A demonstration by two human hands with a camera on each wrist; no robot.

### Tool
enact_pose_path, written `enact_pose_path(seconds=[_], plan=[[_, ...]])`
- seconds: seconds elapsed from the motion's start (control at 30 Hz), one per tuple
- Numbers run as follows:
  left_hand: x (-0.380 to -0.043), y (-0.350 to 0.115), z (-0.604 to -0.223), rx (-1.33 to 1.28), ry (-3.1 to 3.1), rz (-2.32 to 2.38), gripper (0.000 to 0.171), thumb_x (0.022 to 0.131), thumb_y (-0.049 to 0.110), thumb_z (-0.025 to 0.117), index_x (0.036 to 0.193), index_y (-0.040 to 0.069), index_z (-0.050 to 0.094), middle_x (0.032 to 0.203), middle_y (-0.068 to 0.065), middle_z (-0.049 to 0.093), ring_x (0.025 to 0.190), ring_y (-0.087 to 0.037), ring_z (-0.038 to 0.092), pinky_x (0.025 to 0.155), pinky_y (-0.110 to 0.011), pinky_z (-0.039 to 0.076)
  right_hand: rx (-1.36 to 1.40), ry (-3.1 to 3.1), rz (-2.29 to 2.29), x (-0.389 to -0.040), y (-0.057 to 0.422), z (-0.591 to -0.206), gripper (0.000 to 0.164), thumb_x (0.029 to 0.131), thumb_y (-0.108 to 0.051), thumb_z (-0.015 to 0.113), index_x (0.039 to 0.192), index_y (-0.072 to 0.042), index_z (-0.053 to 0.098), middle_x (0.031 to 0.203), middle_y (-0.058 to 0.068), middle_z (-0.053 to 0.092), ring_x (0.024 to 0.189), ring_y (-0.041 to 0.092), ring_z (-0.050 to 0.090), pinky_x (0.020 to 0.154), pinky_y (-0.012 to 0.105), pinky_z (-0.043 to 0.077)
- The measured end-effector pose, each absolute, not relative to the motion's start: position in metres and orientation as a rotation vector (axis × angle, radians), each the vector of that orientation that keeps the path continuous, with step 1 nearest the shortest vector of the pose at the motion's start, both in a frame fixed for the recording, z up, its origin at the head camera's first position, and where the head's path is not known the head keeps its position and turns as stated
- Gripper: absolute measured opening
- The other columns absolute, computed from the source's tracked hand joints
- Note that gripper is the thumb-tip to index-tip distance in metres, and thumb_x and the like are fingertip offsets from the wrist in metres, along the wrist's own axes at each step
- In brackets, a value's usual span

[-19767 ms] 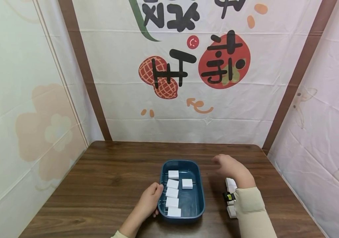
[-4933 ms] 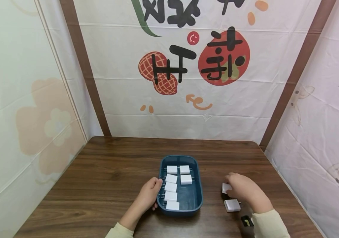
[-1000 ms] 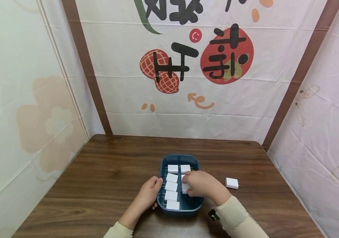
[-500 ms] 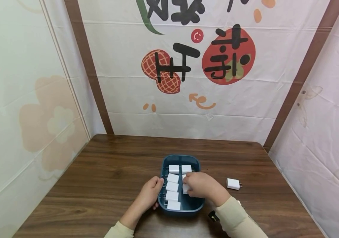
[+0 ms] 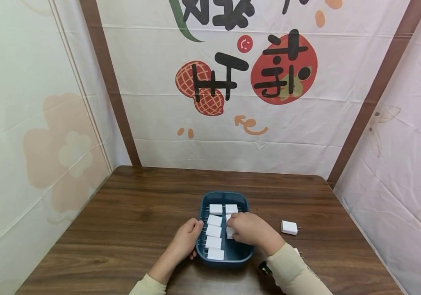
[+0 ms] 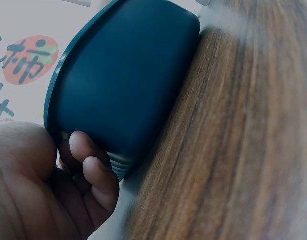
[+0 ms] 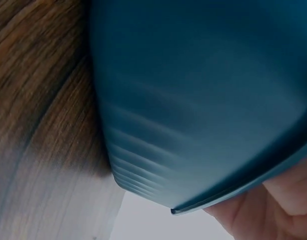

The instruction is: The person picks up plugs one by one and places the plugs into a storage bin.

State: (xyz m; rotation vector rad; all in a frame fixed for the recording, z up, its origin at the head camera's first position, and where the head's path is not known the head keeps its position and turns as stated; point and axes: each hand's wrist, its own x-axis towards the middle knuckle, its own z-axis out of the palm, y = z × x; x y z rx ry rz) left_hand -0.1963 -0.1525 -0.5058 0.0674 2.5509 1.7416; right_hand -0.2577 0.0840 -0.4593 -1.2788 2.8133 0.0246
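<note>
A dark blue plastic bin [image 5: 225, 264] stands on the wooden table, holding several white plug-in chargers [image 5: 214, 231] in a left column with their prongs pointing left. My left hand [image 5: 185, 241] grips the bin's left side, thumb at the rim; in the left wrist view its fingers [image 6: 101, 182] curl against the outer wall. Reaching over the right rim, my right hand [image 5: 251, 231] pinches a white charger [image 5: 230, 233] low in the right column. Beyond it lie a charger [image 5: 231, 209] at the far end and another, partly covered by the fingers.
On the table [image 5: 151, 213] right of the bin lies one charger [image 5: 289, 228], prongs to the right. A second white piece with prongs [image 5: 296, 250] shows past the right sleeve [image 5: 287, 264], mostly hidden. Printed cloth [image 5: 232, 155] hangs behind and at both sides.
Since the earliest frame the right column has grown from one charger to three, counting the held one, and fewer lie on the table. Over the last second the right hand has barely moved.
</note>
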Motion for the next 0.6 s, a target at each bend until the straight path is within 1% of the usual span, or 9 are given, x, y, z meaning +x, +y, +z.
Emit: enact_pose_path(seconds=[0.3,0.6], plan=[[-0.197,-0.1524,-0.5068,0.081,2.555,1.738,0.041,0.11,0.038,0.044,0.096,0.001,0.054,0.055,-0.006,0.052,0.035,-0.015,0.051,0.033,-0.035,0.049,-1.312,2.855,0.063,-0.2605,0.0831,-0.4646,0.021,0.091,-0.022,0.077,0.11,-0.014,0.075,0.099,-0.001,0.07,0.075,0.007,0.055,0.071,0.027,0.057],[-0.1958,-0.1518,-0.5064,0.085,2.562,1.74,0.041,0.11,0.038,0.045,0.095,0.001,0.054,0.054,-0.006,0.052,0.035,-0.014,0.051,0.033,-0.036,0.048,-1.317,2.88,0.083,-0.2606,0.0823,-0.4648,0.022,0.09,-0.021,0.079,0.11,-0.013,0.076,0.1,0.0,0.072,0.075,0.007,0.056,0.072,0.027,0.059]])
